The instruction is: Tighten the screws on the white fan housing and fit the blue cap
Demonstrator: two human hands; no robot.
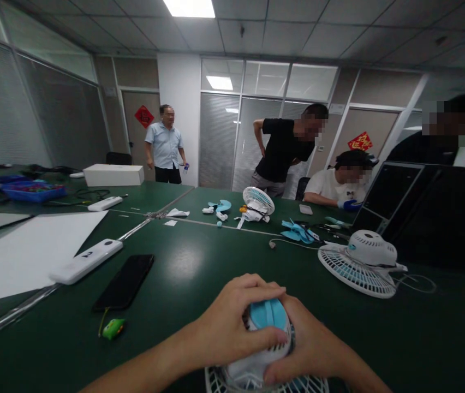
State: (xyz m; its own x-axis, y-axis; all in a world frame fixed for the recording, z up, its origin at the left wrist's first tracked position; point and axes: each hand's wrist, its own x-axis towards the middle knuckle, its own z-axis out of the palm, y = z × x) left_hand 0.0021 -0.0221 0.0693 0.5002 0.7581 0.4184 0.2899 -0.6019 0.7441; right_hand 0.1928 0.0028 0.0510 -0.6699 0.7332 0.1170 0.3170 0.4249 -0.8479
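Near the bottom of the head view a small white electric fan (pixel 249 368) lies with its round grille down on the green table. Its motor housing points up and carries a light blue round cap (pixel 266 314). My left hand (pixel 236 316) wraps the housing from the left, its thumb across the front below the cap. From the right side my right hand (pixel 308 341) is closed round the same housing, its thumb low on the white body. The fingertips of both hands meet behind the cap. Much of the housing is hidden under my hands.
Another white fan (pixel 359 265) lies grille-down to the right, beside a large black case (pixel 441 218). Farther off are a third fan (pixel 258 204) and blue blades (pixel 298 231). A phone (pixel 126 282) and white power strip (pixel 89 261) lie left. Several people are around the table.
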